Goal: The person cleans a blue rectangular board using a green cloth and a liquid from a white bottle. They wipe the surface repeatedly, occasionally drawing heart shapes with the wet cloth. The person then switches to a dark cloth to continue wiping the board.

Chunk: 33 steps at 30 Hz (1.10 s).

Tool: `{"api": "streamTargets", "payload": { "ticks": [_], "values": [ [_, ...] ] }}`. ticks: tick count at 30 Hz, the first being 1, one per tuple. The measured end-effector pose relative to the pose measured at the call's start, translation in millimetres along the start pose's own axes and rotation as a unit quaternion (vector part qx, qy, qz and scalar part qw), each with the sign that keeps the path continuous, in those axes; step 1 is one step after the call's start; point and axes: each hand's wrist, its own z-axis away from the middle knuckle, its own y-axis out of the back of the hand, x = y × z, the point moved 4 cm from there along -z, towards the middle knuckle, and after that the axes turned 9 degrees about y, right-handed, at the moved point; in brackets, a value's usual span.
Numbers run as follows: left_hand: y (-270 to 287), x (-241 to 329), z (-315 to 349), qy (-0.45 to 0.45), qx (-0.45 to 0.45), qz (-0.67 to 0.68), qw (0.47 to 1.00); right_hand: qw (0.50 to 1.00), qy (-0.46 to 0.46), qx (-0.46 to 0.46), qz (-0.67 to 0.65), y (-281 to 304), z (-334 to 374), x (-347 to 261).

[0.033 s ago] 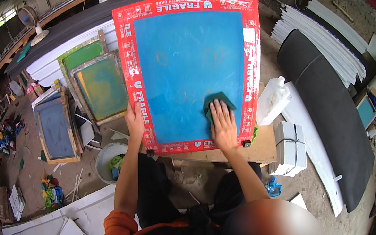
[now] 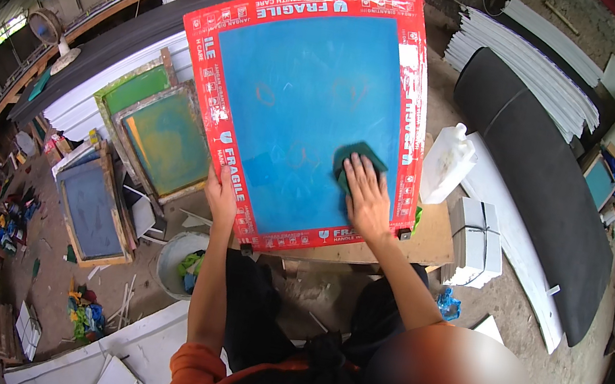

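Note:
A screen printing frame (image 2: 307, 95) with a blue mesh stands tilted before me, its border wrapped in red tape with white print. My left hand (image 2: 222, 196) grips its lower left edge, with the thumb on the front and the other fingers mostly hidden behind. On the lower right of the mesh, my right hand (image 2: 367, 197) presses a folded dark green cloth (image 2: 361, 148) flat under its fingers. Faint orange outlines and pale streaks show on the blue surface. The frame's lower edge is at a wooden board (image 2: 432, 240), near small dark clamps or hinges (image 2: 404, 234).
Right of the frame are a white plastic bottle (image 2: 449, 162), a tied white stack (image 2: 475, 243) and a long black roll (image 2: 528, 171). More screen frames (image 2: 166, 142) lean at left. A bucket (image 2: 171, 263) with cloths stands by my left forearm. Scraps (image 2: 85, 314) litter the floor.
My right hand and the green cloth have shifted slightly up the mesh. My left hand stays on the frame's edge.

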Motion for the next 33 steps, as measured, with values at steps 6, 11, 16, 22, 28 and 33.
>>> {"api": "streamTargets", "payload": {
  "ticks": [6, 11, 16, 22, 28, 33],
  "values": [
    [1, -13, 0, 0.03, -0.006, 0.004, 1.0, 0.997, -0.035, 0.02, 0.068, 0, -6, -1],
    [1, -7, 0, 0.023, -0.024, -0.004, 0.999, 0.996, -0.036, -0.026, 0.08, -3, 16, -2],
    [-3, 2, 0, 0.01, -0.014, -0.009, 1.0, 0.995, -0.046, 0.018, 0.087, 3, -9, 4],
    [-1, -2, 0, 0.029, -0.031, -0.004, 0.999, 0.998, -0.028, 0.032, -0.037, -17, 15, -23],
    [-1, -6, -1, 0.017, -0.031, -0.011, 0.999, 0.998, 0.047, -0.024, 0.029, -37, 26, -26],
    [1, -3, -2, -0.006, -0.009, -0.018, 1.0, 0.997, 0.003, 0.082, 0.01, 2, -33, -13]
  ]
}}
